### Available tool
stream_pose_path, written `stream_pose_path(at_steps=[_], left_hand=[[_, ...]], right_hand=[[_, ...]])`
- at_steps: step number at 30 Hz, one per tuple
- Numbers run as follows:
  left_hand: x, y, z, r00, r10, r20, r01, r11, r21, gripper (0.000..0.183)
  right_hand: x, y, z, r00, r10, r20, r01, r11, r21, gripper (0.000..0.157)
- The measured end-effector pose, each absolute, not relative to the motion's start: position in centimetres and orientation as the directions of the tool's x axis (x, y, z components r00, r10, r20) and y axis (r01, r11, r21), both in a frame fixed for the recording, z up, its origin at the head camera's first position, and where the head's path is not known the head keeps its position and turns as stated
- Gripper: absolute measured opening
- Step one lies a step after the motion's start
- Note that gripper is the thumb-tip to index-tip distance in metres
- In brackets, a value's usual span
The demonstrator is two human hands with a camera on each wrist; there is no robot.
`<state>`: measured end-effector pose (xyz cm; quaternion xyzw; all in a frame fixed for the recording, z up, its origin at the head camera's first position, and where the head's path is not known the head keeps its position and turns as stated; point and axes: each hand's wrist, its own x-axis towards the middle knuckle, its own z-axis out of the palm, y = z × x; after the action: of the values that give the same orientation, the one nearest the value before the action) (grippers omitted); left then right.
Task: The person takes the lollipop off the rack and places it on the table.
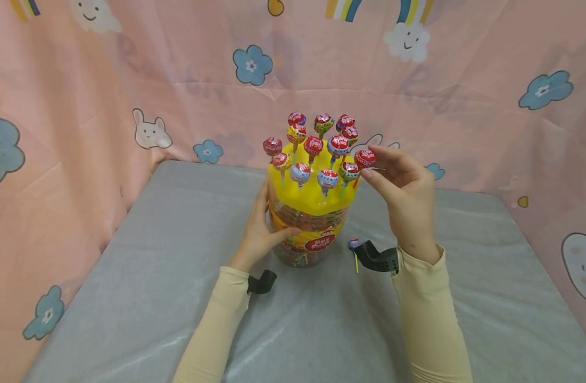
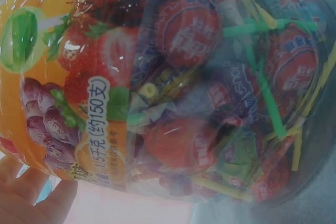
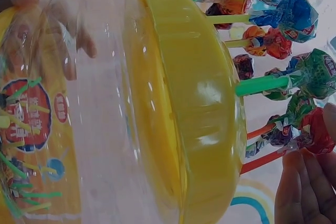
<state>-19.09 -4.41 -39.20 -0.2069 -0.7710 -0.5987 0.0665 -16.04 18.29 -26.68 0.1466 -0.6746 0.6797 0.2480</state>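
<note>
A clear plastic jar (image 1: pixel 304 259) of wrapped lollipops stands upright on the table, with a yellow lid (image 1: pixel 297 198) and an orange label showing fruit. My left hand (image 1: pixel 255 238) holds the jar's left side, thumb across the front, other fingers partly hidden behind. Several lollipops stand upright in the lid, heads up, in red, yellow, blue and green wrappers. At the lid's right edge my right hand (image 1: pixel 410 199) pinches a red-wrapped lollipop (image 1: pixel 365 158) by its head. In the right wrist view its red stick (image 3: pixel 261 161) meets the lid, beside a green lollipop (image 3: pixel 315 74).
One loose lollipop (image 1: pixel 354 244) with a yellow stick lies on the grey-covered table (image 1: pixel 130 276), right of the jar. Black wrist cameras (image 1: pixel 376 259) sit on both wrists. A pink patterned cloth (image 1: pixel 187 90) hangs behind and beside the table.
</note>
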Motion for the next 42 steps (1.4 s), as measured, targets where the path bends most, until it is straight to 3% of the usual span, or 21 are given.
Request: stream_pose_path(at_steps=[28, 34, 42], left_hand=[[-18.88, -4.2, -39.23, -0.901, 0.251, 0.353, 0.404, 0.193, 0.894, 0.106], [-18.88, -4.23, -39.22, -0.897, 0.252, 0.363, 0.413, 0.182, 0.892, 0.107], [-18.96, -4.35, -39.09, -0.898, 0.242, 0.366, 0.413, 0.185, 0.892, 0.106]], right_hand=[[-15.99, 18.4, -26.09, -0.805, 0.155, 0.572, -0.59, -0.111, -0.8, 0.028], [-15.99, 18.53, -26.02, -0.773, 0.175, 0.609, -0.626, -0.056, -0.778, 0.027], [-15.9, 18.87, -26.36, -0.76, 0.181, 0.624, -0.645, -0.092, -0.759, 0.026]])
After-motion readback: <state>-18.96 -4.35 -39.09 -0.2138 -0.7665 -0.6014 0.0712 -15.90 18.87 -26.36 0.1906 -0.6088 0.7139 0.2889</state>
